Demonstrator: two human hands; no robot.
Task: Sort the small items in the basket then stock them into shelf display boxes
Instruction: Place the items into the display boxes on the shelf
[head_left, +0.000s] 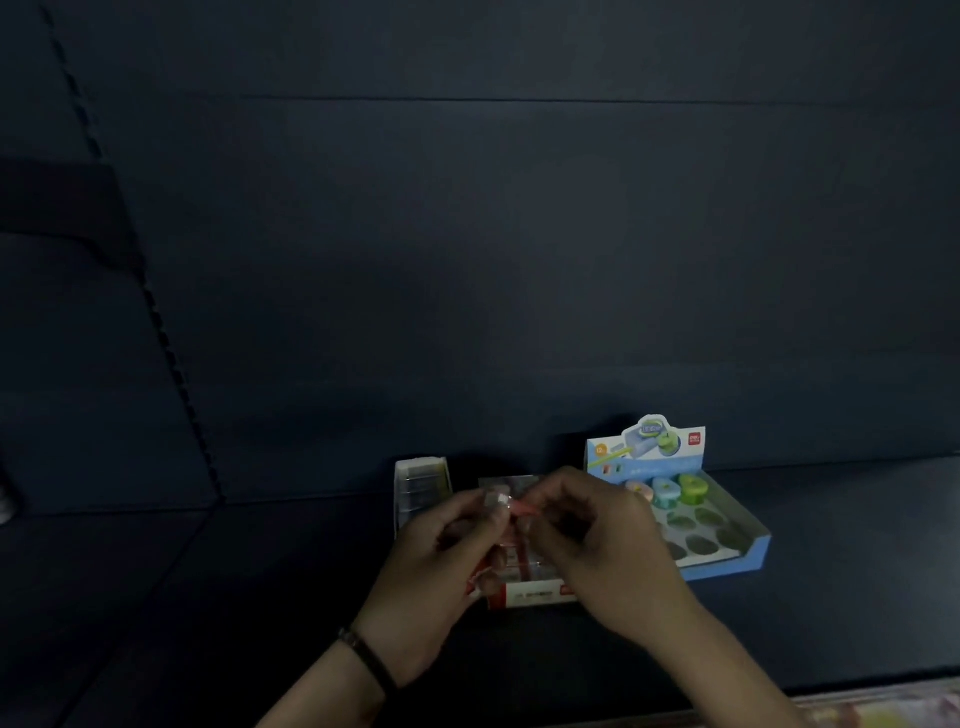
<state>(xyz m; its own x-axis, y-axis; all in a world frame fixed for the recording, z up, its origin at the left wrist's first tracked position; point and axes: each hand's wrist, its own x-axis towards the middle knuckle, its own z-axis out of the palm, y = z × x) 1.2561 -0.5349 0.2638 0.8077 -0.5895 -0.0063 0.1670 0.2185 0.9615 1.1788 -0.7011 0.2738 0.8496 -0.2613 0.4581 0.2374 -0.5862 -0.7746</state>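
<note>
Dim shot. Dark blue shelf with a back panel behind it. Left to right:

- white box: at the shelf's back edge, leftmost of three boxes, narrow and upright. Greyish pieces are stacked inside with a yellow-green edge; too dark to ID.
- left hand: comes in over the shelf's front edge, dark wrist band on it. Fingers are curled, and the thumb and fingertips pinch the small pink item from its left side.
- small pink item: held in the air between both hands, above the red-and-white box, clear of the shelf. Pale glint on it like clear wrap. Shape is blurred, can't tell what it is.
- red-and-white box: middle box, right under the hands and mostly covered by them. The front lip with red print shows. Contents look reddish; count unclear.
- right hand: also comes in over the front edge, fingers curled in tight, tips pinching the item from its right side. Its knuckles overlap the blue box's left side in view.
- blue box: rightmost, just beside the middle box, printed header card upright at the back. Three sharpeners sit in the back row: pink sharpener, teal sharpener, green sharpener. Dark oval wells show in the tray in front of them.
- colourful strip: at the shelf's front edge, far right, blurred.
</note>
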